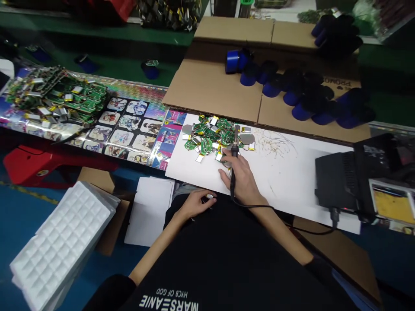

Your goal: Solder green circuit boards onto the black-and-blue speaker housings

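My right hand [241, 177] is closed around a black soldering iron [234, 151], its tip pointing into a pile of small green circuit boards with silver batteries [214, 136] on a white sheet [285, 172]. A black cord runs from the iron toward the black soldering station [343, 179] at the right. My left hand [196, 203] rests at the near edge of the white sheet, fingers curled on a small pale piece I cannot make out.
A larger heap of circuit boards [55, 95] lies on a shiny printed sheet at the left. Blue and black cylinders [292, 86] stand on flattened cardboard behind. White foam trays [61, 242] and a red stool [39, 164] sit low on the left.
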A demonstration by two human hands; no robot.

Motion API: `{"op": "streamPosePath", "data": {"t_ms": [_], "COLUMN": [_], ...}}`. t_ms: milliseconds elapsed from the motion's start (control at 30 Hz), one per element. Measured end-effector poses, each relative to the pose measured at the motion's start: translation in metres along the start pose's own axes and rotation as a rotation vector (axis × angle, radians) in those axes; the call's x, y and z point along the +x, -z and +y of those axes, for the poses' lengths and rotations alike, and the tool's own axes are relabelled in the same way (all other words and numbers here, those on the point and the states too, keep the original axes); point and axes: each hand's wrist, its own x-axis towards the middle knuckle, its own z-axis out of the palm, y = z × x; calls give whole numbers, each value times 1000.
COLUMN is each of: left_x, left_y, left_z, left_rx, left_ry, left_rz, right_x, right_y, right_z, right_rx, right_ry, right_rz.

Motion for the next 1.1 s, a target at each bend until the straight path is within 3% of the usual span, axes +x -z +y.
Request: {"op": "streamPosePath", "data": {"t_ms": [67, 167, 333, 433, 533, 700, 867, 1000, 1067, 1100], "left_x": [-7, -32, -85, -97, -92, -64, -37, -29, -22, -14], "left_y": [3, 12, 18, 22, 36, 66, 89, 144, 179, 193], "left_z": [5, 5, -10, -17, -17, -21, -19, 15, 40, 52], "left_rx": [16, 57, 133, 145, 120, 68, 72, 35, 65, 102], "left_ry": [-49, -75, -11, 34, 57, 176, 276, 351, 327, 273], "left_rz": [-64, -52, 7, -28, -152, -389, -429, -426, -348, -253], "right_x": [0, 0, 0, 0, 0, 1, 0, -2, -4, -5], "right_y": [0, 0, -1, 0, 1, 1, 1, 1, 3, 6], "right_z": [-1, -2, -1, -1, -2, -2, -3, -7, -10, -11], "right_rx": [11, 23, 22, 15, 18, 29, 21, 22, 42, 56], "right_ry": [-15, -26, -24, -16, -4, -39, -17, 3, 6, 10], "right_rz": [8, 16, 26, 30, 31, 24, 95, 190, 252, 282]}}
